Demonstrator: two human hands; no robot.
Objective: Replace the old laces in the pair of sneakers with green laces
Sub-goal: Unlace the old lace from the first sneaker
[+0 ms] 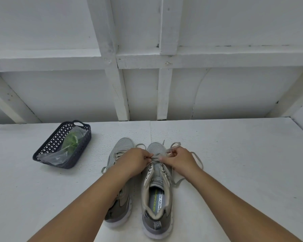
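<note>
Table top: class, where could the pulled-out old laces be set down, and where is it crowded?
Bare table lies right of the right sneaker, and between the basket and left sneaker. Around both hands, loose grey laces crowd the toes.

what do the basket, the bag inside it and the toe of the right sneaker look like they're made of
basket: most likely moulded plastic, dark navy, matt; its walls are a regular cut-out lattice with a moulded handle.
bag: thin clear plastic film, glossy; it crinkles, catches light, and green laces show through it.
right sneaker toe: seemingly woven or knit mesh fabric, light grey, matt; a fine dotted texture shows.
</note>
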